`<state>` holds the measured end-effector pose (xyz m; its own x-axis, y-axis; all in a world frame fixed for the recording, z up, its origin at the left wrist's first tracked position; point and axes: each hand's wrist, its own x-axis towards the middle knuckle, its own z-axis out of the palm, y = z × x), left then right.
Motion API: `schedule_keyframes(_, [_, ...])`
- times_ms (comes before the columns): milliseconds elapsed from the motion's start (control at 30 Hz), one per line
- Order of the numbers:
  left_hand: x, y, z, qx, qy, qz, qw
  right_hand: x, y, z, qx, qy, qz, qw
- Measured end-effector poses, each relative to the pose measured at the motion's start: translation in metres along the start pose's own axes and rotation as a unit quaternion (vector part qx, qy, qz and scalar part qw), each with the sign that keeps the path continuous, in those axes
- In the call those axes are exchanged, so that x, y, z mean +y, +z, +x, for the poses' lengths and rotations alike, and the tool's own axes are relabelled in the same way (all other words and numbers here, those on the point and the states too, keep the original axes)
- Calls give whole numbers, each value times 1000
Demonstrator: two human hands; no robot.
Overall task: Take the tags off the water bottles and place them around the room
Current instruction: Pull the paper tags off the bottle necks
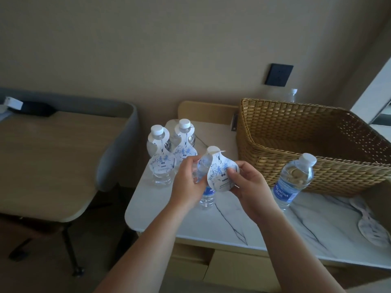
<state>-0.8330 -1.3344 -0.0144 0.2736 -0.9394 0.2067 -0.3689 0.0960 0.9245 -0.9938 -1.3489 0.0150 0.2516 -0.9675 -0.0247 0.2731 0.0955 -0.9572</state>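
- The left hand (186, 182) is wrapped around a water bottle (206, 187) held over the marble counter (232, 220).
- The right hand (246, 182) pinches the white tag (221, 172) hanging at that bottle's neck, thumb on its face.
- Two tagged bottles (169, 153) stand at the counter's back left.
- An untagged bottle (294, 180) stands just beside a wicker basket (275, 132).

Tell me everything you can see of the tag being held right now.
The tag is a white, pear-shaped card, thin and paper-like, with blue characters and faint blue marbling. Its narrow top curls over the cap of the held bottle. The right hand pinches its right edge; the left hand grips the bottle behind it, above the marble tabletop.
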Motion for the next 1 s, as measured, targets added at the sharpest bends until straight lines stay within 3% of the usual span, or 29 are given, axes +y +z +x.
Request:
schedule_keyframes(200, [1, 6, -8, 20, -26, -14, 999, -2, 1, 1, 24, -3, 46, 999])
schedule_keyframes(400, [21, 0, -5, 10, -28, 53, 998, -15, -22, -9, 63, -15, 61, 996])
schedule_keyframes(600, [78, 9, -20, 159, 156, 112, 968, -34, -71, -30, 93, -55, 59, 992])
schedule_keyframes(767, [117, 73, -23, 66, 219, 49, 972, -51, -122, -49, 129, -78, 46, 987])
schedule_keyframes(900, [118, 132, -22, -8, 182, 49, 982, -62, -169, -64, 177, -85, 55, 979])
schedule_keyframes(1000, [114, 168, -16, -21, 139, 51, 989, -65, -210, -74, 229, -77, 22, 970])
